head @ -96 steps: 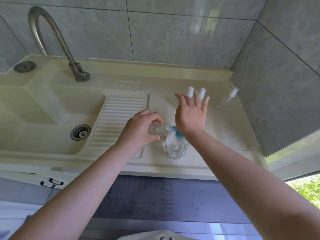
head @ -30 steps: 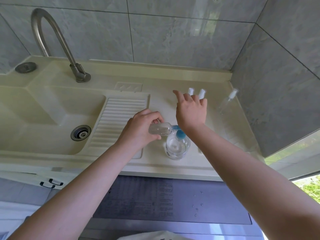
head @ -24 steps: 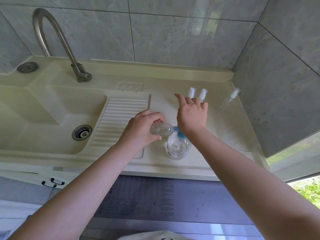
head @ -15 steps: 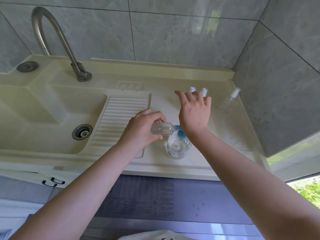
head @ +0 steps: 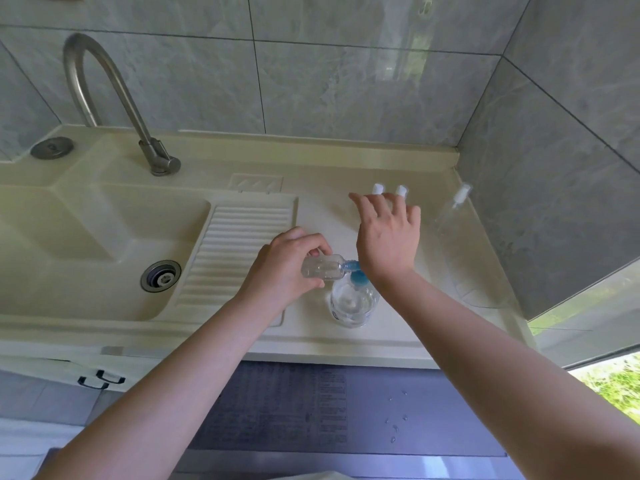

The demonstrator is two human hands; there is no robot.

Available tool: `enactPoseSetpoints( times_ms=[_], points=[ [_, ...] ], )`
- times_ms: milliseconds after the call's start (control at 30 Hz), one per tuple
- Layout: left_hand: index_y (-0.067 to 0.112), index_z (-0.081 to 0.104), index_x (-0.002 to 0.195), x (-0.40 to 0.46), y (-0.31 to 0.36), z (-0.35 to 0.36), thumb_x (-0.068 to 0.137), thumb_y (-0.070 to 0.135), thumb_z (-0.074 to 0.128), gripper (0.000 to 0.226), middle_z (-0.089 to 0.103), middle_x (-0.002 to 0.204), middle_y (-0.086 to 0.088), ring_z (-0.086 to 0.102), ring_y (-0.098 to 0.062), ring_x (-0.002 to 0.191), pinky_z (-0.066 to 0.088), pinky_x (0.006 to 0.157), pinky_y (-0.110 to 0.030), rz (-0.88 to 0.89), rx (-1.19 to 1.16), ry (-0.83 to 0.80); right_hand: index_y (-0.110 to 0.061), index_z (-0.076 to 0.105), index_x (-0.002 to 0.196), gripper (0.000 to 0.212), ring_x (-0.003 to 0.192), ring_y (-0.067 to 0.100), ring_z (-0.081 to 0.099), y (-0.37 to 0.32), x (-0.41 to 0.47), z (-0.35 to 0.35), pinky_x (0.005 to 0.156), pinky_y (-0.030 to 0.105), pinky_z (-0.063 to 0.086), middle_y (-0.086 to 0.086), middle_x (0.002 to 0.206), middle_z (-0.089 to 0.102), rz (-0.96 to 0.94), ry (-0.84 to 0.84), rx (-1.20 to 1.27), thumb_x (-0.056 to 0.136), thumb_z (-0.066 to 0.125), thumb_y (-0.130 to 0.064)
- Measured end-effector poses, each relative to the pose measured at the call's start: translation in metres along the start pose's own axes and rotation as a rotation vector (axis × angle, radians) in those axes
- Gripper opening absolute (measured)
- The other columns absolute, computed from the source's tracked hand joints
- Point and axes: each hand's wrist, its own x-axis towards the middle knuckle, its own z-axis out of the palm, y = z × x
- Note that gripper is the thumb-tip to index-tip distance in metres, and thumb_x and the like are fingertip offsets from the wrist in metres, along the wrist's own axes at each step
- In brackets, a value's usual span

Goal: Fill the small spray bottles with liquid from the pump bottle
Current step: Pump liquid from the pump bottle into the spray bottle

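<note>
A clear pump bottle (head: 353, 303) with a blue pump head (head: 358, 278) stands on the counter right of the ribbed drainboard. My left hand (head: 284, 268) grips a small clear spray bottle (head: 320, 267), held on its side with its mouth at the blue nozzle. My right hand (head: 388, 237) sits over the pump head, heel down on it, fingers spread and relaxed. Behind my right hand the white caps of two small spray bottles (head: 389, 190) show. Another clear spray bottle (head: 453, 209) with a white top stands by the right wall.
The cream sink basin (head: 90, 244) with its drain (head: 160, 276) lies to the left, under a curved steel tap (head: 110, 98). Tiled walls close the back and right side. The counter's front edge (head: 346, 348) runs below the bottles.
My right hand has bobbed up and down over the pump head, its fingers curling and spreading. The left hand has kept the small bottle at the nozzle.
</note>
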Motion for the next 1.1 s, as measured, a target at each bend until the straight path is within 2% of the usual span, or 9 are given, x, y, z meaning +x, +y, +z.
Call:
enactPoseSetpoints(
  times_ms=[133,200,333,467,567,667,800,933,1100],
  points=[
    [0.038,0.062,0.096,0.0024,0.0022,-0.0013,0.061,0.020,0.090,0.048,0.054,0.093,0.015,0.058,-0.010,0.091,0.052,0.082,-0.038,0.007,0.009,0.000,-0.024,0.055,0.136,0.070,0.120,0.034,0.054,-0.0030,0.0076,-0.0062,0.087,0.041,0.030,0.000,0.122,0.065,-0.009,-0.050,-0.029,0.070,0.062,0.000],
    [0.038,0.062,0.097,0.0032,0.0011,-0.0017,0.061,0.021,0.090,0.049,0.053,0.093,0.016,0.058,-0.010,0.091,0.052,0.082,-0.038,0.007,0.015,0.003,-0.024,0.050,0.140,0.066,0.124,0.034,0.050,-0.0049,0.0060,-0.0061,0.091,0.044,0.033,0.001,0.127,0.062,0.009,-0.138,-0.017,0.078,0.057,-0.004],
    [0.037,0.064,0.097,0.0031,-0.0015,-0.0015,0.059,0.021,0.090,0.049,0.053,0.091,0.018,0.059,-0.010,0.090,0.053,0.083,-0.038,0.006,0.026,-0.002,-0.029,0.032,0.150,0.065,0.135,0.032,0.037,-0.0040,0.0000,0.0009,0.098,0.043,0.029,0.000,0.144,0.049,0.039,-0.285,-0.042,0.089,0.045,-0.010],
    [0.038,0.065,0.098,0.0004,-0.0027,0.0001,0.061,0.021,0.091,0.048,0.054,0.094,0.017,0.058,-0.009,0.092,0.053,0.083,-0.038,0.005,0.017,0.001,-0.030,0.022,0.153,0.074,0.143,0.030,0.028,-0.0042,0.0043,-0.0065,0.098,0.041,0.025,0.000,0.150,0.041,0.012,-0.249,-0.081,0.088,0.051,-0.011],
    [0.039,0.064,0.098,0.0004,-0.0020,-0.0017,0.062,0.021,0.090,0.048,0.054,0.095,0.016,0.058,-0.009,0.093,0.052,0.084,-0.037,-0.004,0.004,0.006,-0.028,0.029,0.152,0.070,0.141,0.031,0.031,-0.0052,0.0046,-0.0065,0.094,0.040,0.022,0.001,0.147,0.045,0.003,-0.208,-0.082,0.087,0.049,-0.010],
    [0.039,0.064,0.097,0.0023,-0.0003,-0.0017,0.060,0.022,0.091,0.049,0.054,0.094,0.016,0.058,-0.010,0.091,0.052,0.083,-0.038,-0.005,0.016,-0.004,-0.028,0.042,0.144,0.058,0.122,0.030,0.045,-0.0052,0.0023,-0.0023,0.090,0.040,0.027,0.001,0.136,0.052,0.040,-0.236,-0.035,0.089,0.045,-0.010],
    [0.038,0.065,0.095,0.0020,0.0026,0.0005,0.060,0.020,0.091,0.047,0.053,0.092,0.018,0.057,-0.007,0.090,0.052,0.084,-0.037,-0.013,0.005,-0.009,-0.027,0.054,0.135,0.059,0.105,0.030,0.052,-0.0051,0.0004,-0.0035,0.082,0.039,0.031,0.003,0.122,0.060,0.040,-0.148,-0.046,0.080,0.055,-0.006],
    [0.039,0.065,0.096,0.0024,0.0031,-0.0020,0.060,0.019,0.091,0.048,0.053,0.092,0.018,0.057,-0.007,0.090,0.052,0.084,-0.038,-0.010,-0.006,0.004,-0.027,0.052,0.136,0.064,0.108,0.030,0.051,-0.0043,0.0070,-0.0077,0.082,0.037,0.027,0.002,0.124,0.059,0.026,-0.107,-0.075,0.076,0.060,-0.006],
    [0.038,0.066,0.097,0.0032,0.0028,-0.0024,0.061,0.019,0.090,0.047,0.054,0.092,0.017,0.058,-0.010,0.092,0.052,0.084,-0.038,-0.013,0.009,-0.005,-0.026,0.046,0.140,0.054,0.115,0.030,0.047,-0.0033,-0.0012,-0.0009,0.088,0.039,0.031,0.002,0.135,0.053,0.022,-0.235,-0.041,0.089,0.048,-0.010]
  ],
)
